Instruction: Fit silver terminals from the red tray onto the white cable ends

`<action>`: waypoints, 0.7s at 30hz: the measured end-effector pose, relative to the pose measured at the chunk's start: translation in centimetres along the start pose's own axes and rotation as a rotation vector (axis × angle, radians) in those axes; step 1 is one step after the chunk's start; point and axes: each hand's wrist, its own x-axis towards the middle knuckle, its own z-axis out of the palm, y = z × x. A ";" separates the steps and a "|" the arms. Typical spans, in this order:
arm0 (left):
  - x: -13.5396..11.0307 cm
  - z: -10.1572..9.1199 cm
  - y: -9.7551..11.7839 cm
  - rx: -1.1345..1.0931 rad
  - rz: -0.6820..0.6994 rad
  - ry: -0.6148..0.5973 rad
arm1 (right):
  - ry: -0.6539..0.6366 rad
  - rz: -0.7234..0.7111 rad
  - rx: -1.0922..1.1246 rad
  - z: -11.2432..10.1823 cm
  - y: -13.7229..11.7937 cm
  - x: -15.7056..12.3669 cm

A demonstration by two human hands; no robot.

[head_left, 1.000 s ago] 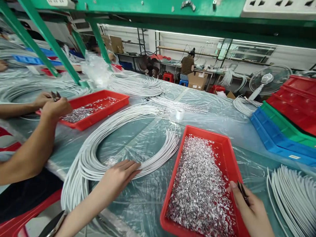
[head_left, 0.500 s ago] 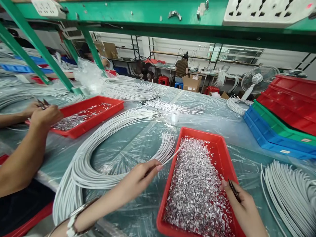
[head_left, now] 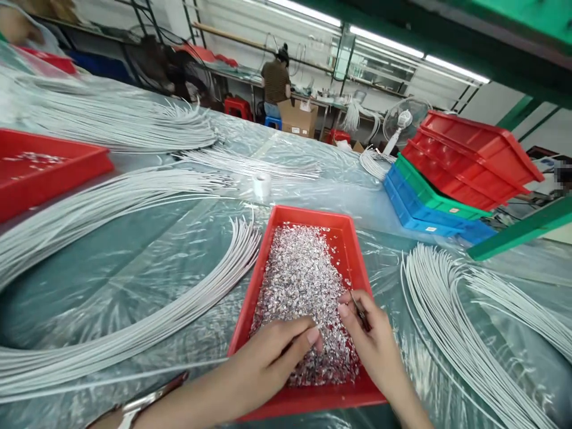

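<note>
My left hand (head_left: 288,348) is closed in a pinch above the near part of a red tray (head_left: 361,268). A single white cable (head_left: 179,370) runs in from the left and passes behind this hand; its end is hidden by the fingers. Facing it, my right hand (head_left: 373,333) is closed around dark, slim tweezers (head_left: 361,313), its fingertips over the tray's right side. Only a short gap separates the two hands. A thick layer of small shiny metal pieces (head_left: 299,268) covers most of the tray floor.
Coiled white cable bundles lie left (head_left: 192,304) and right (head_left: 451,322) of the tray. Behind it stands a white roll (head_left: 261,186). Stacked red, green and blue crates (head_left: 473,161) are at back right, beside a green post (head_left: 527,226). Another red tray (head_left: 53,173) sits left.
My left hand has moved right, over the tray and close to my right hand, bringing the cable along. The view has turned right; the co-worker's arms at left are out of sight.
</note>
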 end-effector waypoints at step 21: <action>0.2 -0.5 -1.1 -0.489 -0.011 -0.033 | -0.111 -0.120 -0.038 2.2 -2.1 -3.3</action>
